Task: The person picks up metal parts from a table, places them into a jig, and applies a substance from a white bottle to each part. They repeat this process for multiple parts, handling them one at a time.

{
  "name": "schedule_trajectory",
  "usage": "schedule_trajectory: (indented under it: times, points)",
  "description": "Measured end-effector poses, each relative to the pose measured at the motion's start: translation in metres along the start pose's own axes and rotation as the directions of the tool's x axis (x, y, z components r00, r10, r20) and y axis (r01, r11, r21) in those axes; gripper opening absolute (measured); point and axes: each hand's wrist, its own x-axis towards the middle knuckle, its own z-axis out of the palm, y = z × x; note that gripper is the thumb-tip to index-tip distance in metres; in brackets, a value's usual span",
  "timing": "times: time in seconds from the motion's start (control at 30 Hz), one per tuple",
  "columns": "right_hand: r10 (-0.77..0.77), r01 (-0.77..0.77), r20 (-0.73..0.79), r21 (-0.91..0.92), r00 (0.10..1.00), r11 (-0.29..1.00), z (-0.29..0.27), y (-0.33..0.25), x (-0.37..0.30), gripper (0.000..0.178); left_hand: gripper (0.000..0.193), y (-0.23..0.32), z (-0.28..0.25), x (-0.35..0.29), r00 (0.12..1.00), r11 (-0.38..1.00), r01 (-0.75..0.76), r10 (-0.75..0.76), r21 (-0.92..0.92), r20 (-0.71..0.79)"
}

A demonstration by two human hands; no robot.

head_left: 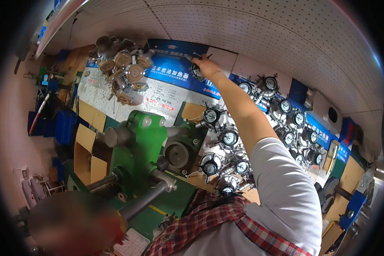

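Observation:
My right arm reaches far across the bench, and my right hand (207, 68) has its fingers closed around a metal housing (197, 71) with thin projecting arms. This housing is over the blue printed board (166, 64), and I cannot tell whether it rests there. Nearer, on both sides of my forearm, stand several similar silver housings (230, 137) with dark rings and pale round centres. Left of my hand lies a pile of metal parts (135, 72) with tan round faces. My left hand does not show.
A green press (143, 145) with a long steel lever (147, 198) stands at centre left. Beside it is an open cardboard box (84, 147). A perforated panel (260, 25) closes off the back. A blue-framed machine part (353, 211) is at the right.

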Motion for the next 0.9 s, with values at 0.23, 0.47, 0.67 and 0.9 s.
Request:
schedule_trajectory:
  times: [0.23,0.47,0.67,0.9]
  points:
    - [-0.134,0.137,0.116,-0.013,0.984,0.991,-0.067,-0.012,-0.059,0.058,0.051,-0.001,-0.002,0.005,0.991,0.989,-0.127,0.130,0.077,-0.037]
    - [-0.086,0.138,-0.273,0.176,0.958,0.975,-0.210,0.007,-0.216,0.077,0.054,0.013,0.011,0.042,0.948,0.915,-0.309,0.319,0.261,0.002]
    - [0.093,-0.164,-0.602,-0.063,0.793,0.984,-0.309,0.055,-0.476,0.068,0.057,0.106,0.051,0.043,0.880,0.857,-0.473,0.470,0.205,0.070]
    - [0.523,-0.707,-0.624,-0.066,0.580,0.704,-0.300,0.139,-0.698,0.061,0.061,0.170,0.022,0.030,0.782,0.771,-0.609,0.623,0.188,-0.023]
